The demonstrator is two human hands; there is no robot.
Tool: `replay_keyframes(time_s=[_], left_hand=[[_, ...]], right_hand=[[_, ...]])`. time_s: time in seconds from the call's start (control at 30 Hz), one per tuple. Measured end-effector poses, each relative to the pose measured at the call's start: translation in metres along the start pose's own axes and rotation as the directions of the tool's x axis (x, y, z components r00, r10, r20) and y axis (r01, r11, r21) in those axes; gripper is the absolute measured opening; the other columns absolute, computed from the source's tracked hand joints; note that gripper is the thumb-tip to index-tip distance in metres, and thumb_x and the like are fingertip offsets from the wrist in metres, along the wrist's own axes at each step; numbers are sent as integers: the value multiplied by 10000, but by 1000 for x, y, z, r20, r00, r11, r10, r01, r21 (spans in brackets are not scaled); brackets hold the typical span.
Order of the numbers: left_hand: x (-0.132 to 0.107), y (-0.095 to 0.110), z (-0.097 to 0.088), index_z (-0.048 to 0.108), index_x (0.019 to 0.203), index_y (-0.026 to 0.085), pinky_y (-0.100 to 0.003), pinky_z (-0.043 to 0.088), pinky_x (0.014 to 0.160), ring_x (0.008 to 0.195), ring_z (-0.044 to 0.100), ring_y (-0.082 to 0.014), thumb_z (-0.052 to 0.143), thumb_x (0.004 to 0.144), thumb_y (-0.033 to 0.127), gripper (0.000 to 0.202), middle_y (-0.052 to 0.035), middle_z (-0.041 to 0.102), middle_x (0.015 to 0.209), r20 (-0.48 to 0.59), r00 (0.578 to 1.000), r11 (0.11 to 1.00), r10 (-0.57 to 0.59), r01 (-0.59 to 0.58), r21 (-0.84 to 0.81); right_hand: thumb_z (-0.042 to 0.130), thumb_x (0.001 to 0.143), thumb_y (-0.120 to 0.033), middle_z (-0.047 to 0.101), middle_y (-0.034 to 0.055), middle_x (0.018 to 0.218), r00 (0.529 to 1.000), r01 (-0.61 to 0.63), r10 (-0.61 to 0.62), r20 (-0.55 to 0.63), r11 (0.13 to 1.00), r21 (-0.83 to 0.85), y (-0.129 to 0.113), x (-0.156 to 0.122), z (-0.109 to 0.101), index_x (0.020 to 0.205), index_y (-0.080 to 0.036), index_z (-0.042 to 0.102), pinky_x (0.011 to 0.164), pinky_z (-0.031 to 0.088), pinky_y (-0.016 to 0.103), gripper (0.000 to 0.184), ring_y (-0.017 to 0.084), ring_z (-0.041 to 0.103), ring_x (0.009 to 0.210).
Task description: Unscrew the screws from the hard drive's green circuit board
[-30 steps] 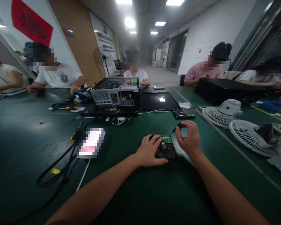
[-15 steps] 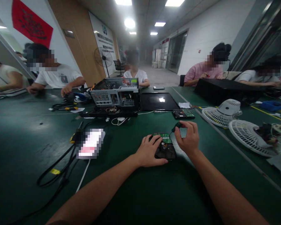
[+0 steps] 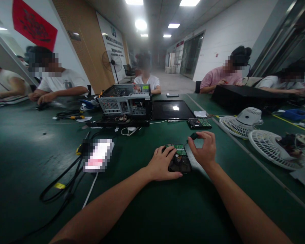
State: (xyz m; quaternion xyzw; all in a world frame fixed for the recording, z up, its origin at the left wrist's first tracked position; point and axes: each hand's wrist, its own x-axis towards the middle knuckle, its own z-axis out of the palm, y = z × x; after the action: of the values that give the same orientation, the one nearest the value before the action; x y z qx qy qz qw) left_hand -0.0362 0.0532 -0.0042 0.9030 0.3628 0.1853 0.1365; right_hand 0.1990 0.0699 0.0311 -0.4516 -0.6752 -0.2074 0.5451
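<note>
A hard drive (image 3: 180, 164) lies on the green table in front of me, its green circuit board at the far end and dark casing toward me. My left hand (image 3: 162, 163) grips it from the left, fingers spread over the top and thumb along the near edge. At the drive's far right corner, my right hand (image 3: 205, 149) pinches the dark green handle of a small screwdriver (image 3: 192, 137). The shaft slants down to the left toward the board; whether its tip sits in a screw is too small to tell.
Beyond the drive stand an opened computer case (image 3: 124, 105), a black flat panel (image 3: 171, 110) and a second hard drive (image 3: 199, 123). White fan parts (image 3: 240, 122) lie to the right. A phone (image 3: 98, 156) and black cables (image 3: 63, 196) lie left. Co-workers sit around the table.
The screwdriver handle and my right fingers have shifted very slightly; my left hand and the hard drive stay put. At the far left, a co-worker's hand has moved left, away from the cables.
</note>
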Motion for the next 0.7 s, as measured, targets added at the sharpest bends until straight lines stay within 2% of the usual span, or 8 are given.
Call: replay_keyframes(time_s=[0.13, 0.23, 0.4, 0.7], left_hand=[[0, 0, 0, 313, 1580, 258, -642, 242, 1168, 1408, 285, -466, 587, 716, 892, 1106, -104, 351, 1592, 2, 1000, 1000, -2, 2, 9], [0, 0, -1, 306, 1583, 265, -637, 240, 1172, 1409, 287, -466, 581, 715, 897, 1109, -95, 342, 1600, 10, 1000, 1000, -5, 5, 9], [0, 0, -1, 303, 1585, 266, -641, 235, 1173, 1413, 282, -470, 569, 719, 903, 1108, -92, 334, 1605, 16, 1000, 1000, -10, 10, 10], [0, 0, -1, 301, 1583, 288, -649, 233, 1172, 1412, 285, -467, 610, 714, 876, 1094, -93, 349, 1590, 5, 1000, 1000, -2, 2, -8]], right_hand=[[693, 866, -223, 623, 143, 1236, 999, 28, -31, 41, 996, 81, 2, -1, 2, 1236, -205, 523, 852, 603, 448, 407, 261, 636, 1105], [683, 884, -233, 642, 140, 1293, 999, 25, -29, 45, 996, 81, 2, -2, 3, 1248, -216, 515, 906, 594, 480, 401, 257, 672, 1101], [715, 875, -259, 680, 120, 1212, 999, 13, -15, 31, 998, 68, 3, -3, 3, 1227, -221, 535, 876, 605, 452, 398, 246, 694, 1041], [690, 866, -226, 634, 118, 1164, 998, 36, -38, 52, 999, 40, 7, -4, 2, 1245, -225, 552, 863, 593, 473, 404, 257, 656, 1005]])
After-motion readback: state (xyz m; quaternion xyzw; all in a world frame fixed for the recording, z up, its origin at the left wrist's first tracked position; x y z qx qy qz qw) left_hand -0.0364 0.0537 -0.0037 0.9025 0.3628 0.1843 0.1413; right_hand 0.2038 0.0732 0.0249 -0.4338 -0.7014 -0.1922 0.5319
